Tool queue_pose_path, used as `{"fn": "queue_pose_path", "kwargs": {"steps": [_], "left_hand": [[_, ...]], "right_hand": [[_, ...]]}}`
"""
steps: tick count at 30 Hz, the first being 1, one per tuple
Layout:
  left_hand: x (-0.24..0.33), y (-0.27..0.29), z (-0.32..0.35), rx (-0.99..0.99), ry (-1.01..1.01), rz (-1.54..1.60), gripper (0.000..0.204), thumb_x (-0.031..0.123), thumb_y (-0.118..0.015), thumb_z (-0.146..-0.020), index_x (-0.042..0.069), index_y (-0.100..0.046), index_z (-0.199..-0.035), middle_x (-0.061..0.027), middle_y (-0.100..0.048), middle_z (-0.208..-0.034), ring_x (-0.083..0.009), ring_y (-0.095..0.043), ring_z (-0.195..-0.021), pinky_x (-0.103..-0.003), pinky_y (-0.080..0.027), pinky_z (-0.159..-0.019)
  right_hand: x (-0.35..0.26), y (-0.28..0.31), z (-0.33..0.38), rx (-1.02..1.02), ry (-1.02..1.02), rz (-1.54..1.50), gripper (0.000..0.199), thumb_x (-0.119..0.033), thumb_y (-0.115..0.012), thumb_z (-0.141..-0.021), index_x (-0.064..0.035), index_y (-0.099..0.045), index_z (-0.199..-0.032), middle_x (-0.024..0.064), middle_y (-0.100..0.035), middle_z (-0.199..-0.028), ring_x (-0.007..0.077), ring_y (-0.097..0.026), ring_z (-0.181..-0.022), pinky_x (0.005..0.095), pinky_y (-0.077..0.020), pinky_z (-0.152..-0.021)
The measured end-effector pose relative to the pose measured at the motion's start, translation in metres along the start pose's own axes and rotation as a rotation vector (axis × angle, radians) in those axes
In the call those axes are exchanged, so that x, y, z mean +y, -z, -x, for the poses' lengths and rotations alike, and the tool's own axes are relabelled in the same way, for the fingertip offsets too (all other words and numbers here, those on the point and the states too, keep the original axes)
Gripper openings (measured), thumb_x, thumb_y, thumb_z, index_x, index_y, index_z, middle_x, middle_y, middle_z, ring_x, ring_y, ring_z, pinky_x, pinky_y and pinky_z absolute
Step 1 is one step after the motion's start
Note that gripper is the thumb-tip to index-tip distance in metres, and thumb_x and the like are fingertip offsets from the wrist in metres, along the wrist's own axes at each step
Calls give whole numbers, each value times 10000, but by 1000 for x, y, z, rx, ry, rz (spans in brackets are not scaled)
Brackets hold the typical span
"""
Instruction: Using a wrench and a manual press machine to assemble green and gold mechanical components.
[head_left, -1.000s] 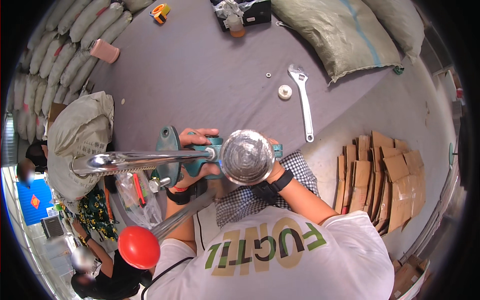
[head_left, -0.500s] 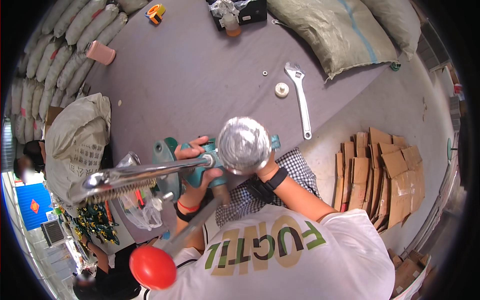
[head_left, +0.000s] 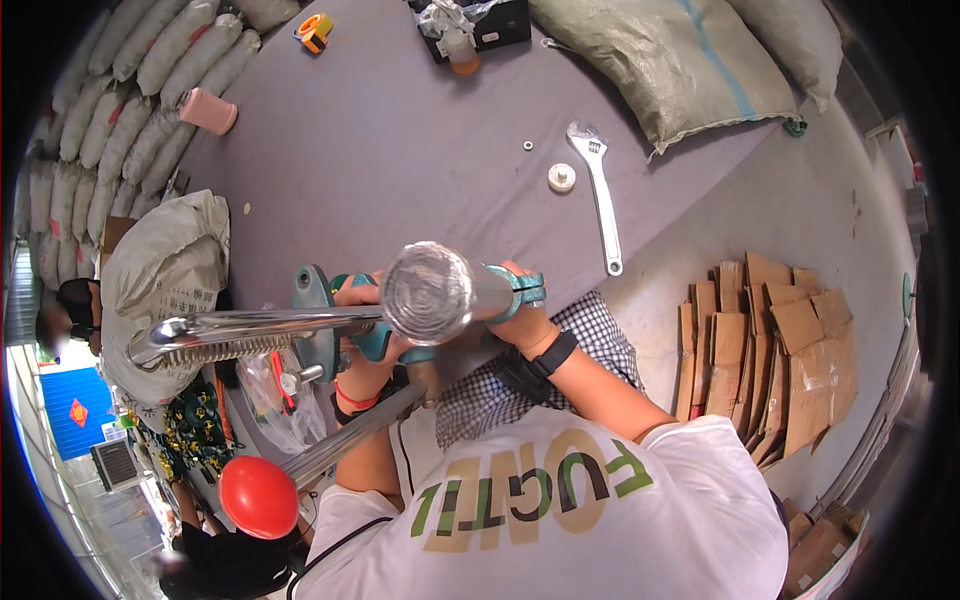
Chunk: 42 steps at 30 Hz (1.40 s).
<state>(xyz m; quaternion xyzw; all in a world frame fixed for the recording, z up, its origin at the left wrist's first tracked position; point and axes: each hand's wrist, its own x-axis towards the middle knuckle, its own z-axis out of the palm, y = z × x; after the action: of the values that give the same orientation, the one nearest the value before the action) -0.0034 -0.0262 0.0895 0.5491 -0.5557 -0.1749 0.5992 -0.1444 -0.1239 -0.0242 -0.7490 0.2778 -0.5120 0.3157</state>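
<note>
Head view: a wrench [head_left: 600, 205] and a fat sack [head_left: 668, 75] are set on the gray table [head_left: 400, 150]; cardboard [head_left: 770, 360] is stacked on the floor [head_left: 670, 290]. By the table's near edge, the green machine [head_left: 375, 343] is gripped by the left hand [head_left: 368, 375], fingers curled. The green ring [head_left: 528, 290] is gripped by the right hand [head_left: 525, 325], fingertips partly hidden. Since half a second ago, the round silver end [head_left: 428, 292] and red ball [head_left: 258, 497] have been shifted left.
</note>
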Motion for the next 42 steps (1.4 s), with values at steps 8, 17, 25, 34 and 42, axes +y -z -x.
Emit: {"fn": "queue_pose_path", "kwargs": {"steps": [8, 17, 25, 34, 42], "left_hand": [[3, 1, 8, 66, -60, -330, 588, 354, -839, -636, 51, -492, -1002, -50, -562, -937, -180, -539, -825, -348, -443, -765], [-1, -9, 13, 226, -54, -310, 660, 498, -787, -614, 51, -496, -1002, -52, -539, -895, -198, -544, -824, -334, -450, -737], [-7, -7, 22, 254, 43, -250, 671, 471, -794, -630, 52, -485, -1054, -58, -537, -925, -204, -553, -843, -345, -460, -743], [0, -16, 23, 207, -89, -33, 632, 291, -805, -713, 83, -447, -1191, -72, -506, -1093, -222, -527, -990, -396, -413, -889], [-4, -5, 14, 215, -7, -153, 659, 401, -821, -615, 42, -491, -1057, -84, -550, -981, -225, -544, -904, -367, -458, -808]], "right_hand": [[-2, 2, -1, -5, 0, 26, 182, -107, -698, -612, -70, -547, -707, 62, -562, -618, 253, -589, -531, 321, -481, -492], [6, 3, 5, -124, -57, 24, 275, -100, -666, -650, -63, -645, -922, 72, -655, -866, 258, -632, -753, 333, -500, -662], [-2, 3, -7, -21, -3, -13, 110, -77, -647, -652, -62, -540, -670, 80, -566, -629, 272, -588, -546, 343, -478, -495], [-5, 0, -7, 54, -8, -24, 133, -80, -648, -648, -68, -518, -676, 82, -556, -617, 275, -582, -539, 339, -468, -488], [1, -2, -3, -8, 10, -53, 123, -76, -657, -636, -66, -535, -644, 77, -565, -615, 272, -581, -531, 337, -470, -483]]}}
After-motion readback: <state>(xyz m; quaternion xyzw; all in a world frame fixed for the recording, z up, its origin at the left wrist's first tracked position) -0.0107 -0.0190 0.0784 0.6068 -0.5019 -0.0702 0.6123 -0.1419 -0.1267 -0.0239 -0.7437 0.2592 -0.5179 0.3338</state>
